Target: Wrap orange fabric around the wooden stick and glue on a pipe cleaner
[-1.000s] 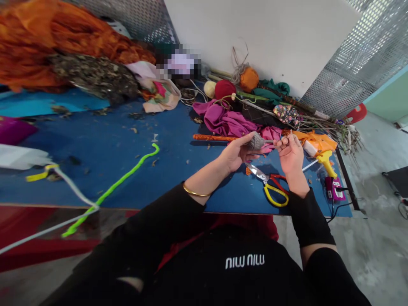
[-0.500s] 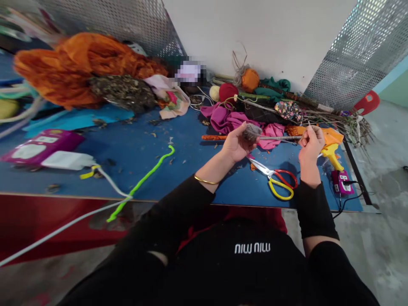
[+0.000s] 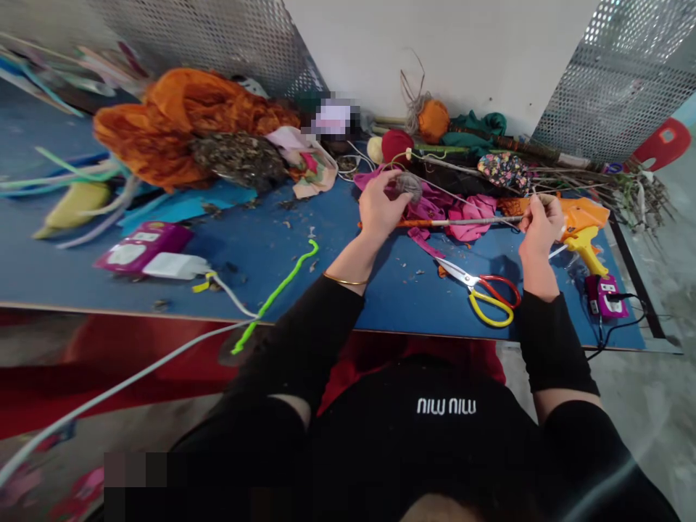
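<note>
My left hand [image 3: 382,206] is curled round the side of a grey yarn ball [image 3: 409,187], its fingers and thumb touching it. My right hand [image 3: 539,217] pinches the right end of a thin stick [image 3: 478,221], which is wrapped in grey on the right and orange on the left. The stick lies level above the blue table, its left part passing by my left hand. Below it rest scissors [image 3: 472,281] with one red and one yellow handle, the blades toward the left. Magenta and pink cloth [image 3: 472,214] is bunched behind the stick.
Orange cloth [image 3: 185,123] and a dark dried clump [image 3: 239,159] lie at the back left. A purple power strip [image 3: 146,246] and a bright green pipe cleaner [image 3: 283,286] are on the left. A yellow glue gun [image 3: 586,250] stands near another purple socket [image 3: 607,296] at right.
The view has shifted slightly left. My left hand has moved from under the yarn ball to its left side, palm now turned down. My right hand still pinches the stick.
</note>
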Tool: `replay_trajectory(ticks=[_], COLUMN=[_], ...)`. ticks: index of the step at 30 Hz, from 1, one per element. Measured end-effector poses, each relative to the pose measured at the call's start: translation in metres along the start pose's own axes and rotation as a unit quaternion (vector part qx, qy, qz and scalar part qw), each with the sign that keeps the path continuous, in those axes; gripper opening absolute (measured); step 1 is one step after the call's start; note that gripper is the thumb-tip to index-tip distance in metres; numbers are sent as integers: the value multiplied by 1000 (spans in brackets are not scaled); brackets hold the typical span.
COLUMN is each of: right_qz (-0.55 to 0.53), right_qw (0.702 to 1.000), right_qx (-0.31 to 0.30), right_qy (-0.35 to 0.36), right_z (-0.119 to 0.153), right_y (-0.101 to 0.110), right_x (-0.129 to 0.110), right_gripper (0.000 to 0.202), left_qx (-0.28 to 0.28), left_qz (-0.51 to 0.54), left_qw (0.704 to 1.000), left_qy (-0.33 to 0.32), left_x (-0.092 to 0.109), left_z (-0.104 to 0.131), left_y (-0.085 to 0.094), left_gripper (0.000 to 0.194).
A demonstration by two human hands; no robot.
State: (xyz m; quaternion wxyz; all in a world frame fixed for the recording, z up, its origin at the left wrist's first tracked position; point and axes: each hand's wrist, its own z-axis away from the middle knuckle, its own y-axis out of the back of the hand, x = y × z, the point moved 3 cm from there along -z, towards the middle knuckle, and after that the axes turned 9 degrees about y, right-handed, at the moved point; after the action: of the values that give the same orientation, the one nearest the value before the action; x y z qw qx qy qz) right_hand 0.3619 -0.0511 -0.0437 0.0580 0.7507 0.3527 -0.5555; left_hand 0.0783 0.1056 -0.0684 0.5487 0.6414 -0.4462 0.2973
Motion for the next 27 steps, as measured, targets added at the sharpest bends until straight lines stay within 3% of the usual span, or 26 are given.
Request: replay_trajectory(ticks=[5, 6, 8, 11, 13, 17, 22, 27], right_qz=[16, 20, 25, 30, 32, 18, 10, 25], right_qw=[1000, 1000, 999, 999, 999, 1000, 1000, 1000], right_qx=[-19, -22, -28, -30, -25, -22, -13, 2], right_qy=[2, 3, 6, 8, 7, 12, 24, 8], right_z=[6, 8, 9, 10, 9, 6, -1, -7], right_y=[-6, -7, -7, -7, -6, -2, 7, 12], right_x=[1, 1, 0, -1, 0, 2, -1, -4], right_gripper=[31, 30, 29, 30, 30, 31, 32, 34], left_qx=[66, 42, -64, -198, -215, -215, -213, -199], left_qz=[-149, -162, -200, -288, -327, -340, -348, -261], left_qw=[985, 982, 966, 918, 902, 897, 896, 928], left_qy=[-62, -93, -151, -186, -186, -186, -176, -176], left_x=[10, 15, 23, 25, 24, 26, 25, 27], left_z=[20, 27, 39, 46, 43, 38, 41, 46], left_y=[7, 3, -11, -32, -38, -39, -22, 27], left_gripper=[29, 24, 23, 20, 20, 22, 23, 26])
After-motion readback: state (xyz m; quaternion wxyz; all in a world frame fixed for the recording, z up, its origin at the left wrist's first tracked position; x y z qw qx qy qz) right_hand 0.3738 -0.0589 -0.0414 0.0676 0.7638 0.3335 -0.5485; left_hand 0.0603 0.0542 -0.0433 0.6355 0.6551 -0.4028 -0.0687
